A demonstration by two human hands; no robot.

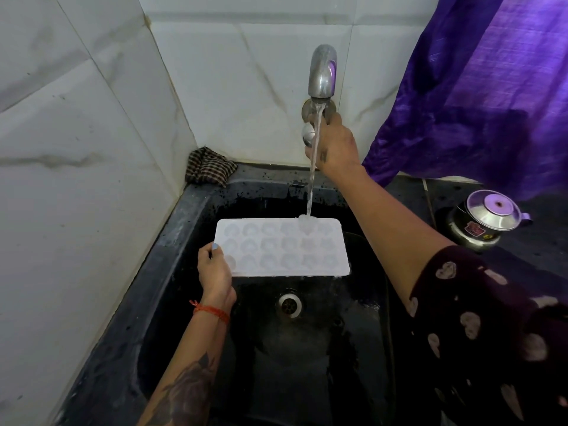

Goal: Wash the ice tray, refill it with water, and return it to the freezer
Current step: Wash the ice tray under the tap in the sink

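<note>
Left hand [215, 272] with fingers pinching the left end of the white ice tray [282, 247], tray held level over the black sink [172, 241], tap water [312, 182] striking its far edge, right hand [335, 146] gripping the tap handle [309, 135] below the spout [322, 72]

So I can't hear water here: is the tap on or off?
On. A stream runs from the tap onto the tray.

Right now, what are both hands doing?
Left hand: grips the left end of the ice tray, held over the sink under the water stream.
Right hand: curled round the tap handle.
</note>
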